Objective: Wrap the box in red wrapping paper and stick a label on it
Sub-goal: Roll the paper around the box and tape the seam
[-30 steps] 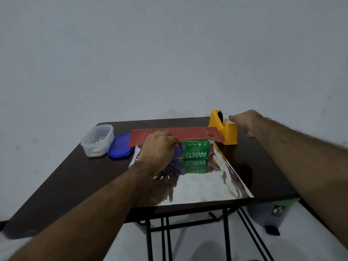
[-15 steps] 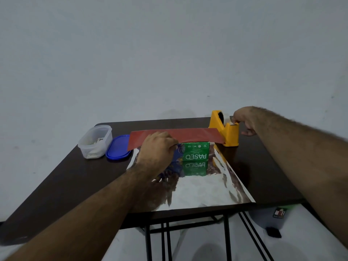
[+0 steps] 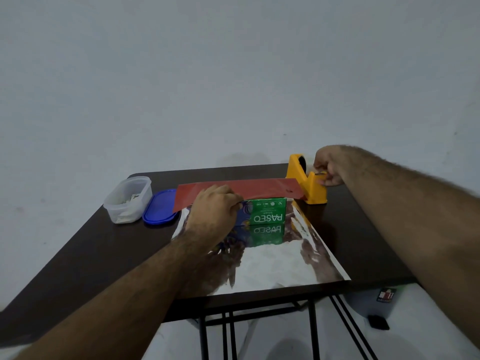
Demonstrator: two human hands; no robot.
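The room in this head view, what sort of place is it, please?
Probably a plain room at home with a makeshift craft spot: a bare pale wall, a small dark folding table on thin metal legs, and a yellow tape dispenser beside the wrapping paper.

Your left hand [image 3: 214, 213] covers the left half of the Paseo box [image 3: 267, 211]; the red paper flap [image 3: 233, 189] hides its top. Your right hand [image 3: 328, 166], at two o'clock, masks the tape dispenser [image 3: 306, 184] cutter; any tape pinched is too small to tell. The clear tub [image 3: 128, 200] contents stay unreadable
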